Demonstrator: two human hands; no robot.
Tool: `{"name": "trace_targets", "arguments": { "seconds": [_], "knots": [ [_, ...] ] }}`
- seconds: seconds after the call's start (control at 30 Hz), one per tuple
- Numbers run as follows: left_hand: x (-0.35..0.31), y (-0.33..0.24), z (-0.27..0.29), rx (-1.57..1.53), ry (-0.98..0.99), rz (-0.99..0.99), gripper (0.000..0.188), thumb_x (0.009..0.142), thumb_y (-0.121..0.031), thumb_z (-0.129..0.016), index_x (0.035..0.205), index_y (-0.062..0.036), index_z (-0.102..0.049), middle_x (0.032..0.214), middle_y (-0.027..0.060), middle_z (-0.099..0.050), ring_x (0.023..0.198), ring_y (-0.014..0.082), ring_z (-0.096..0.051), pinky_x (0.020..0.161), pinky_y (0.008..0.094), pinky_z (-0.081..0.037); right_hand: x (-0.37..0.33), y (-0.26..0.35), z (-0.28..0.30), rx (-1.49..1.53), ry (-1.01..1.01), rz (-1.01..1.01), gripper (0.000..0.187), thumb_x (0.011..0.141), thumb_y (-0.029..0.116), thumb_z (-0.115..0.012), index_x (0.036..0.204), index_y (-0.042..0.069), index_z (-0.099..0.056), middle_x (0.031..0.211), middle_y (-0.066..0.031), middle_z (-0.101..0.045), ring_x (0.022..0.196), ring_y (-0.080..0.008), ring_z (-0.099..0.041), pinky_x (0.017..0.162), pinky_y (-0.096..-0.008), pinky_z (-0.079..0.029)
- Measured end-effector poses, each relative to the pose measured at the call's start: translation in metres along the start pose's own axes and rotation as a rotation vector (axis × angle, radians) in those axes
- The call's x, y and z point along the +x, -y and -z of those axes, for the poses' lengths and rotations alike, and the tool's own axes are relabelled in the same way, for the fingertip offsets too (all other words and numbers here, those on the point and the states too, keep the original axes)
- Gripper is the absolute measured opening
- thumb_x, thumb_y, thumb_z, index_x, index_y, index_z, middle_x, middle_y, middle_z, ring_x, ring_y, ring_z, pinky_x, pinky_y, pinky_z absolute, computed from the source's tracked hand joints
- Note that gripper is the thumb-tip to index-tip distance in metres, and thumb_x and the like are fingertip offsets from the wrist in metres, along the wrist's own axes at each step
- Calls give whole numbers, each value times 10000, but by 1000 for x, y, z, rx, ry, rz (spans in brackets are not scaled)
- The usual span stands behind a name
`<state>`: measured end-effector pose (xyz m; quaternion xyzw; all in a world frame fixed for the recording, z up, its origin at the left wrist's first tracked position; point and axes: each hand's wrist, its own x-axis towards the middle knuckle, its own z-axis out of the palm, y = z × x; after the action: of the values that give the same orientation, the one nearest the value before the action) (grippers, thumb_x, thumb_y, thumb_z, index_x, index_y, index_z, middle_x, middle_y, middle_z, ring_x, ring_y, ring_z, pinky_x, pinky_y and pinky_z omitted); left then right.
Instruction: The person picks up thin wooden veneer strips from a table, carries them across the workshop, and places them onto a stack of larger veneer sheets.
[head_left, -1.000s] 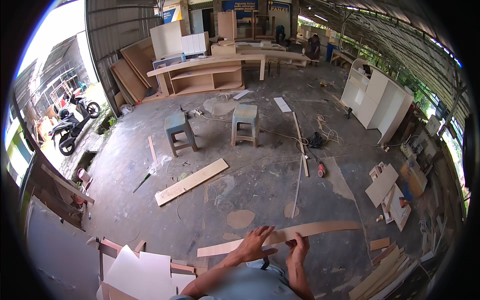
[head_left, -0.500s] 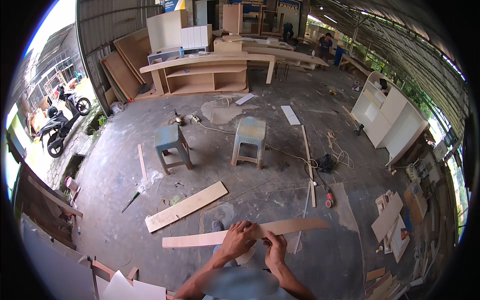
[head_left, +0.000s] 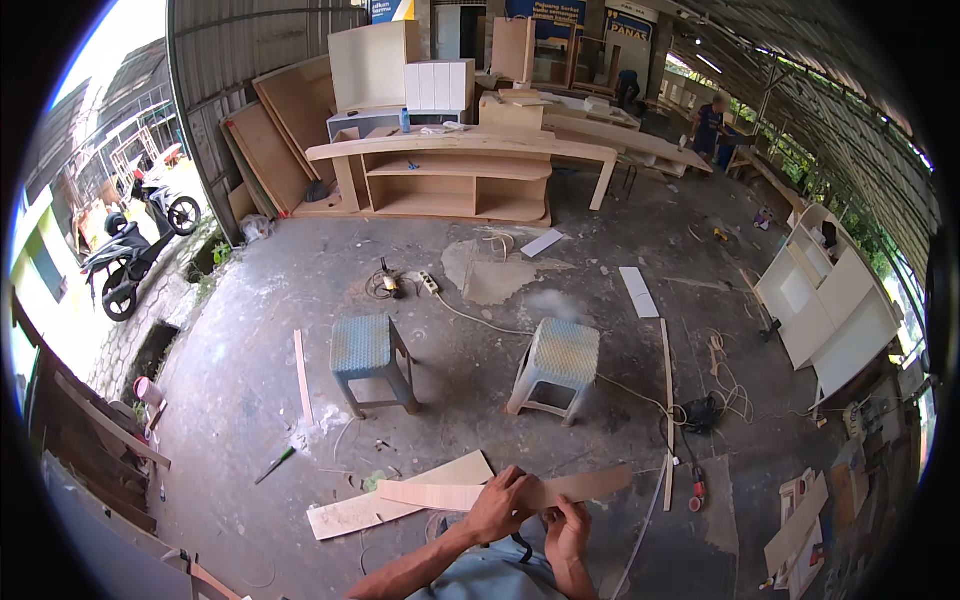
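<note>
Pale wood makes up the strip [head_left: 430, 495], held up in front of the person at about waist height, its left end overlapping the view of a board [head_left: 360, 513] on the floor. The left hand [head_left: 500, 506] grips the strip near its middle, fingers bent over it; the right hand [head_left: 567, 527] is just beside, thumb and fingers pinching the lower edge.

Left of the board lies a green-handled tool [head_left: 275, 466]; to the right, a red tool [head_left: 698, 490] lies near a long slat [head_left: 669, 420]. A pink slat [head_left: 303, 378] lies on the left, close to the first of two stools, the left stool [head_left: 362, 345] and the right stool [head_left: 568, 352], which stand upright and apart.

Past them are a socket block [head_left: 428, 283] with its cord and a white panel [head_left: 638, 292]. A white cabinet [head_left: 825, 290] stands on the right. Farther back is a long wooden counter [head_left: 460, 150], a blue bottle [head_left: 405, 120] above it, and beyond, at right, another person [head_left: 708, 128].
</note>
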<state>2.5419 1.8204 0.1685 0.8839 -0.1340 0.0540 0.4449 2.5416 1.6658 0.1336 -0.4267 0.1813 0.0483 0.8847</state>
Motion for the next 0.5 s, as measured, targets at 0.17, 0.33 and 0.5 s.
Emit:
{"name": "trace_targets", "arguments": {
  "seconds": [0.17,0.33,0.5],
  "knots": [
    [96,64,49,14,-12,-5,523,659,-137,-711,1128,-50,-496,1041,138,-487,969,332,-498,810,412,-406,102,1,-63,164,35,-134,276,815,324,-564,869,56,-602,762,-55,-587,674,-160,-513,594,-300,-391],
    [205,133,114,94,16,-36,520,664,-141,-712,1132,-64,-499,1022,108,-496,980,291,-490,807,382,-373,233,2,-88,262,-129,-301,546,806,557,-451,851,40,-620,779,-70,-592,662,-189,-509,602,-318,-388],
    [309,185,196,125,75,-37,506,650,-111,-708,1119,-76,-521,1020,79,-512,957,257,-499,798,355,-367,372,28,-141,416,-288,-395,644,764,626,-473,849,1,-601,774,-93,-581,650,-215,-530,597,-343,-426]
  ]
}}
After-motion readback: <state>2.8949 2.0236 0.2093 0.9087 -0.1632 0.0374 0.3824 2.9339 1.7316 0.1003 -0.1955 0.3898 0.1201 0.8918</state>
